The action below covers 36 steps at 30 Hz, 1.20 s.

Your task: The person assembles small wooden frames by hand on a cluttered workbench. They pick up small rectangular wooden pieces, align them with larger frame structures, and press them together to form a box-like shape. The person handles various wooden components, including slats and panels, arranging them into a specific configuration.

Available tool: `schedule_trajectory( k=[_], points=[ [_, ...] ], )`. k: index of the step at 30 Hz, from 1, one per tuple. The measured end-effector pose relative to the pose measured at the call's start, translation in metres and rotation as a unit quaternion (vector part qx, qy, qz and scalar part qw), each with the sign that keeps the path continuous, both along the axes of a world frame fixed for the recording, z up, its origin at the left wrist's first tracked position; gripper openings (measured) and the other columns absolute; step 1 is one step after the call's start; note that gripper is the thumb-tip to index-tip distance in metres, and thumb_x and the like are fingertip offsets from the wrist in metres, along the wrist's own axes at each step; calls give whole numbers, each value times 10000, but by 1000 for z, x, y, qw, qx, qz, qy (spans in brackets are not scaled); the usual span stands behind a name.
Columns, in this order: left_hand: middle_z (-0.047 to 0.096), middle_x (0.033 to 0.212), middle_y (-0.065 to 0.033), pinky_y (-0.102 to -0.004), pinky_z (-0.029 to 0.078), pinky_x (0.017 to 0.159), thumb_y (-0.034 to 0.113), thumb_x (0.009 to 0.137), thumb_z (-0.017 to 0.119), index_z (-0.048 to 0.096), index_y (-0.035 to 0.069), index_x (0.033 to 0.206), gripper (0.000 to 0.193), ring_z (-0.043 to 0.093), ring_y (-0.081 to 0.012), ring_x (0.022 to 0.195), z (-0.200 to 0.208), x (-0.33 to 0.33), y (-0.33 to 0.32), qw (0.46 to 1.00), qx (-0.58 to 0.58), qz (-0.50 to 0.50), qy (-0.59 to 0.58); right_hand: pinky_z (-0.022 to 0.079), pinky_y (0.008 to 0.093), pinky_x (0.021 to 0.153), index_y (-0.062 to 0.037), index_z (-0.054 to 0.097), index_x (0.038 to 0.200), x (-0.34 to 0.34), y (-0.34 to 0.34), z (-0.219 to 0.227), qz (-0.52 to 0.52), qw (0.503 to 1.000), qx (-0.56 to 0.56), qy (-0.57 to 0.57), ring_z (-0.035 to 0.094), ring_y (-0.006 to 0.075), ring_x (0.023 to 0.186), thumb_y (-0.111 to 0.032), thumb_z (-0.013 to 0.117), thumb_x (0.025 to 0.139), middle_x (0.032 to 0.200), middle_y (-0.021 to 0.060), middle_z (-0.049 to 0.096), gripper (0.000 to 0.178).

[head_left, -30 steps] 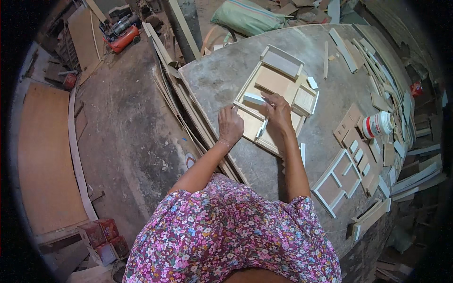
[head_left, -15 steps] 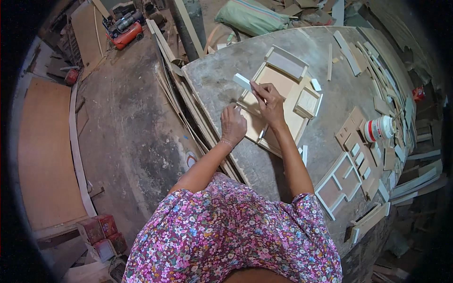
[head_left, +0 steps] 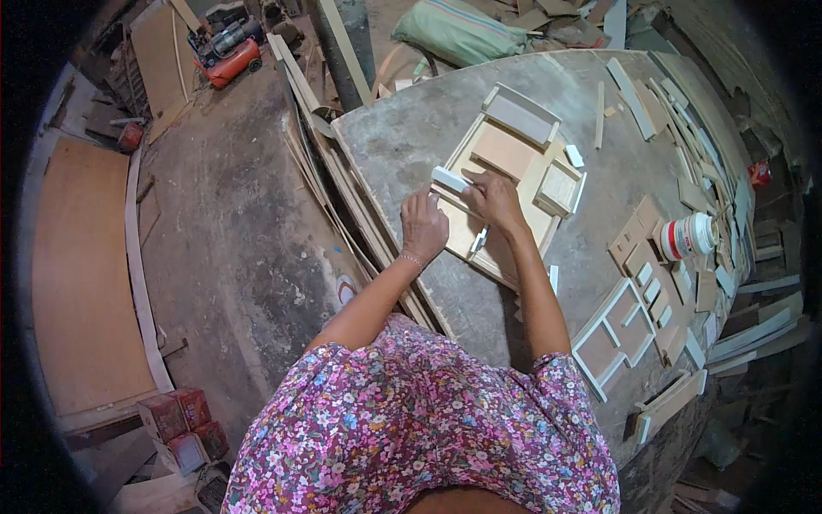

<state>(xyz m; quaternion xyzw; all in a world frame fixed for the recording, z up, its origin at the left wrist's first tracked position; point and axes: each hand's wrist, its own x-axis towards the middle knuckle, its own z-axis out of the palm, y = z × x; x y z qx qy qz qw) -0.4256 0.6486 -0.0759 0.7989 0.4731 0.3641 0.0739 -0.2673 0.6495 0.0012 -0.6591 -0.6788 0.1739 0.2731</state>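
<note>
On the work table lies a shallow wooden assembly (head_left: 539, 180) with low walls and box-like compartments. My right hand (head_left: 497, 204) grips a short white wooden strip (head_left: 449, 180) between thumb and fingers. The strip lies low along the assembly's left wall; whether it touches the wall cannot be told. My left hand (head_left: 425, 224) is closed at the near-left corner of the assembly, fingers curled against its edge, the fingertips partly hidden. A small light piece (head_left: 479, 242) stands by the assembly's near edge, close to my right wrist.
A white-framed panel (head_left: 606, 332), a board with small white blocks (head_left: 651, 289) and a white bottle with a red band (head_left: 687, 236) lie to the right. Wood strips (head_left: 629, 98) lie at the far right. Stacked boards (head_left: 364, 218) line the table's left edge (head_left: 355, 154).
My right hand has brought the white strip down and slightly nearer, from raised above the assembly to its left wall. My left hand stays at the corner.
</note>
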Motion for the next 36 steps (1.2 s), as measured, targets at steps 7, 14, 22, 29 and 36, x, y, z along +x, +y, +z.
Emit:
schedule_trajectory(
  k=[7,14,22,29,36],
  points=[
    [461,1195,-202,-478,304,963,104,734,531,516,-57,1012,322,454,-338,1092,-2,0,1,999,2,10,39,494,373,766,18,667,935,27,-9,-21,-38,995,-39,86,639,310,842,-172,660,729,898,181,658,280],
    [461,1189,-204,-476,305,969,97,741,528,509,-70,1018,324,456,-344,1087,-1,0,1,1000,-13,8,27,497,345,616,20,685,913,26,-2,-16,-22,985,-105,136,635,247,647,-157,673,713,742,165,661,268],
    [455,1194,-208,-478,300,972,104,742,527,505,-89,1016,336,454,-347,1074,0,1,0,1000,2,10,29,472,316,546,-3,688,985,18,4,-9,-5,975,-144,167,595,161,576,-78,653,727,694,118,663,271],
    [452,1208,-210,-477,309,959,99,735,524,508,-83,1005,326,451,-348,1078,0,2,0,1000,-7,7,20,470,300,559,-10,696,974,21,8,-9,-7,963,-186,195,585,151,596,-62,668,710,698,99,652,271],
    [329,1338,-231,-506,261,990,92,788,523,482,48,1193,410,323,-399,1235,2,2,-3,1000,16,7,9,459,290,581,-14,699,972,23,8,-15,-15,952,-202,228,571,122,630,-62,685,713,740,78,671,264]
  ],
)
